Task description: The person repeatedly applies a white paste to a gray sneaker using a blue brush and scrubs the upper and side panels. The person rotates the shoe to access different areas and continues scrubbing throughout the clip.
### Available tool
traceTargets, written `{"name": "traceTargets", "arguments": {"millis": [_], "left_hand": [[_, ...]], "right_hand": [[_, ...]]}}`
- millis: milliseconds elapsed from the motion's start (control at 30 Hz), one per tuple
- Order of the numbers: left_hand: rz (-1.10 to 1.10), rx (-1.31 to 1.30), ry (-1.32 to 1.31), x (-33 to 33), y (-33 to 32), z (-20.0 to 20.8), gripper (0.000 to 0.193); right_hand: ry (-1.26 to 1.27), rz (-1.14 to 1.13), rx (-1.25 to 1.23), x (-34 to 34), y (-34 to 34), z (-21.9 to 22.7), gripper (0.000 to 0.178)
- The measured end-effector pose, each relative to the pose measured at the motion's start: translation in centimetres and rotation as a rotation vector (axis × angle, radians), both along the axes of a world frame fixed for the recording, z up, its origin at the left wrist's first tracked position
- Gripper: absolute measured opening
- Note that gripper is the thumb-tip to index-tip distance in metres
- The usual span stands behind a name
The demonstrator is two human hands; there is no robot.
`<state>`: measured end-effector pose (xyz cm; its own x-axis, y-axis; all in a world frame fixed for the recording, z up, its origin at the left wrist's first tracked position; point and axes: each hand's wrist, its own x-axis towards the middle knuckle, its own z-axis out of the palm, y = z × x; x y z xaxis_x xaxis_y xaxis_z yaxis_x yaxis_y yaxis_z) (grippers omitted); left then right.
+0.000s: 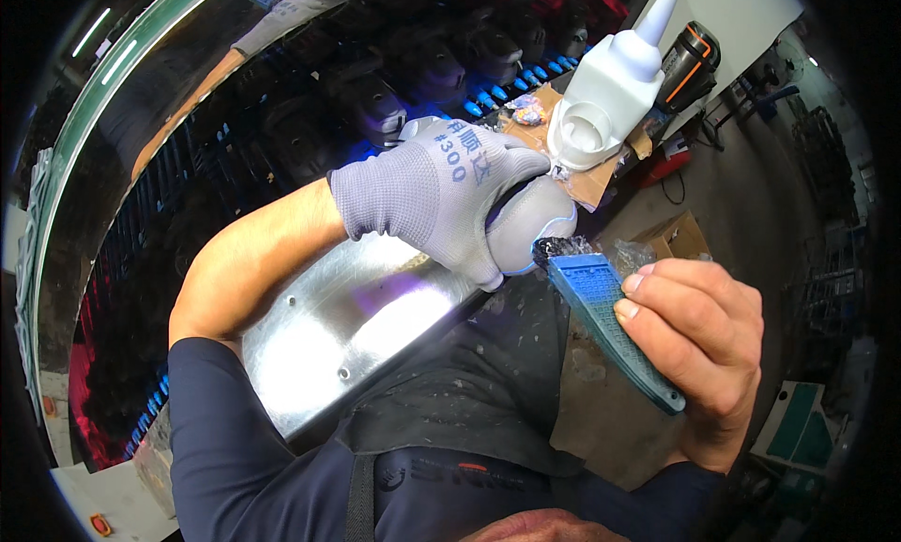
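Note:
My left hand (441, 190), in a grey knit glove, is closed round a smooth, rounded grey piece (527, 228) whose exact kind I cannot make out. Thin bluish lines run along the edge of this piece. My bare right hand (699, 331) pinches the handle of a blue brush (605, 312) between thumb and fingers. The dark bristles (556, 249) lie against the lower right edge of the grey piece. Just beyond my left fingers stands a white nozzle bottle (615, 91) on a piece of cardboard (591, 181).
A bare metal plate (328, 321) lies under my left forearm. Behind it, several grey parts (375, 106) sit in a dark, blue-lit row with blue pegs (483, 99). A black and orange cylinder (690, 68) stands beside the bottle. An open cardboard box (676, 237) is at the right.

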<state>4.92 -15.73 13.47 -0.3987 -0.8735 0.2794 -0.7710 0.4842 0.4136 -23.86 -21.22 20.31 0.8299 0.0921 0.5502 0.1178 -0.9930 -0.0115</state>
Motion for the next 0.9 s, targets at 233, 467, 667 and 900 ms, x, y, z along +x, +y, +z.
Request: {"name": "traceTargets", "arguments": {"millis": [233, 467, 667, 900], "left_hand": [[-0.003, 0.229, 0.110, 0.9, -1.2, 1.2, 0.094], [0.261, 0.078, 0.203, 7.9, -2.5, -6.7, 0.100], [0.509, 0.114, 1.016, 6.2, 2.4, -9.0, 0.089], [0.036, 0.429, 2.001, 2.1, 5.3, -13.5, 0.080]], "right_hand": [[0.033, -0.023, 0.115, 0.2, -2.2, 0.6, 0.028], [-0.272, -0.289, 1.155, -2.6, -8.3, -9.5, 0.017], [-0.508, -0.469, 1.257, -2.1, -11.6, -16.5, 0.019], [-0.569, -0.523, 1.166, 2.3, -13.9, -17.8, 0.017]]}}
